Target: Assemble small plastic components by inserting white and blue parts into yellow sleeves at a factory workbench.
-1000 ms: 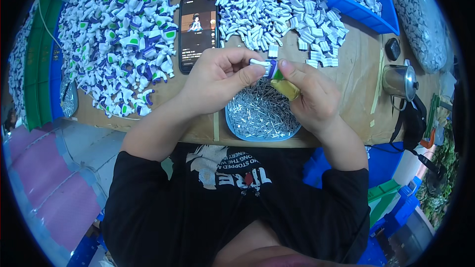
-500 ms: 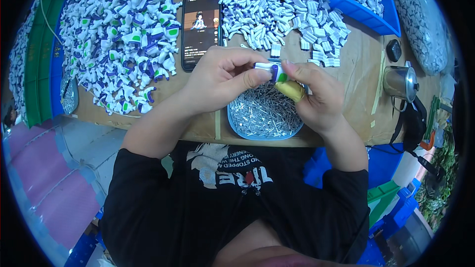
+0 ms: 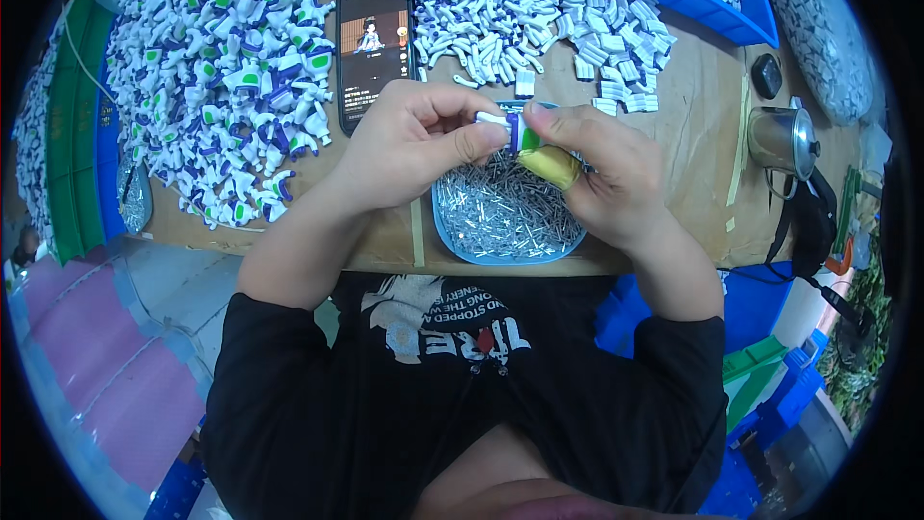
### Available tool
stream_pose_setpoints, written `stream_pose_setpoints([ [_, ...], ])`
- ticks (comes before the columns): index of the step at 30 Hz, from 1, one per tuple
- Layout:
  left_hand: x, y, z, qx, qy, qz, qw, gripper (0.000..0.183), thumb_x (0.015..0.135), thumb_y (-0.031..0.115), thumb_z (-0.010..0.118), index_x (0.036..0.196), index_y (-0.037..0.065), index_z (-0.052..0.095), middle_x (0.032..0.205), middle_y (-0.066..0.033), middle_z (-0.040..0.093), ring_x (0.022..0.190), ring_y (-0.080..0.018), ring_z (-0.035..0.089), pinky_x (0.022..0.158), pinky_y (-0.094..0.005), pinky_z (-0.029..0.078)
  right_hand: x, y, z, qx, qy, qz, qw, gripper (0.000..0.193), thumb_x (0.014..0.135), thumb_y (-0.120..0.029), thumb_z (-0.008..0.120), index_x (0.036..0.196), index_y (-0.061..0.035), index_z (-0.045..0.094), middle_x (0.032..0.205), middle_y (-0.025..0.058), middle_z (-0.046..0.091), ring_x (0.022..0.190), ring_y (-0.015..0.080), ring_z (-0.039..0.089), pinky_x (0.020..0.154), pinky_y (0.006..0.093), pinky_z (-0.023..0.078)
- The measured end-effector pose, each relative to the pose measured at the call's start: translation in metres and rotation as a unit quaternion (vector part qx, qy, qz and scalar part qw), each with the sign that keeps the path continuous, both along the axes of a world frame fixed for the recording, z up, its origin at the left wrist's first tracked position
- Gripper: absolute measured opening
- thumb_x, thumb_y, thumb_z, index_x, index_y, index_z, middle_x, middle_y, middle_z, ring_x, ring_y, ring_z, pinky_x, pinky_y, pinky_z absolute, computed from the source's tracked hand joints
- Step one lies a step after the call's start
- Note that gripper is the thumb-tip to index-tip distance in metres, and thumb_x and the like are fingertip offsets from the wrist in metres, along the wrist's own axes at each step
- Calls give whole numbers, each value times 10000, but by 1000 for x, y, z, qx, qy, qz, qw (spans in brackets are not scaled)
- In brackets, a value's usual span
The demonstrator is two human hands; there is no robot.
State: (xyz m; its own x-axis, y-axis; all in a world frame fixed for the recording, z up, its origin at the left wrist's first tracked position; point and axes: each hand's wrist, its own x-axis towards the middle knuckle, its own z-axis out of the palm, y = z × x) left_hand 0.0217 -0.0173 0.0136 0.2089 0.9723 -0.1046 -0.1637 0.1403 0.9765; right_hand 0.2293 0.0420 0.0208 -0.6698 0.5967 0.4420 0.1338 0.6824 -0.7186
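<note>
Above the bowl, my left hand [image 3: 409, 140] pinches the white end of a small plastic toy piece [image 3: 515, 130] between thumb and fingers. My right hand [image 3: 616, 159] grips the purple and green end of that piece, thumb on top. A yellow covering [image 3: 551, 166] wraps one finger of my right hand. My fingers hide much of the piece, and whether it is one part or two pressed together I cannot tell. Under both hands stands a light blue bowl [image 3: 510, 259] full of thin metal pins [image 3: 515, 212].
A big heap of white, purple and green parts [image 3: 226, 67] covers the left. A phone [image 3: 373, 53] lies beside it. Behind the bowl are curved white pieces [image 3: 486, 14] and flat ribbed ones [image 3: 621, 34]. Blue bins [image 3: 756, 14] line the back; a metal cup [image 3: 782, 143] stands right.
The view has shifted slightly, so the table things sit a little higher and further left. Both hands keep their hold on the toy piece, which is turned slightly.
</note>
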Motion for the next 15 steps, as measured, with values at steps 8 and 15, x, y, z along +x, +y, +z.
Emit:
stream_pose_setpoints([
  [8, 0, -1, 5, -19, -29, -10, 999, 215, 887, 147, 656, 989, -42, 657, 746, -17, 619, 661, -27, 532, 569, -166, 418, 5, 0, -1, -104, 9, 29, 994, 359, 755, -2, 718, 1100, 26, 626, 912, 147, 666, 806, 216, 669, 693, 259, 509],
  [15, 8, 0, 7, -107, -89, 0, 990, 248, 924, 213, 610, 963, -28, 652, 695, 6, 575, 571, -14, 460, 515, -156, 377, -1, 2, 3, -100, -40, 64, 992, 473, 806, -81, 648, 1255, -3, 521, 921, 146, 571, 786, 249, 570, 686, 303, 447],
])
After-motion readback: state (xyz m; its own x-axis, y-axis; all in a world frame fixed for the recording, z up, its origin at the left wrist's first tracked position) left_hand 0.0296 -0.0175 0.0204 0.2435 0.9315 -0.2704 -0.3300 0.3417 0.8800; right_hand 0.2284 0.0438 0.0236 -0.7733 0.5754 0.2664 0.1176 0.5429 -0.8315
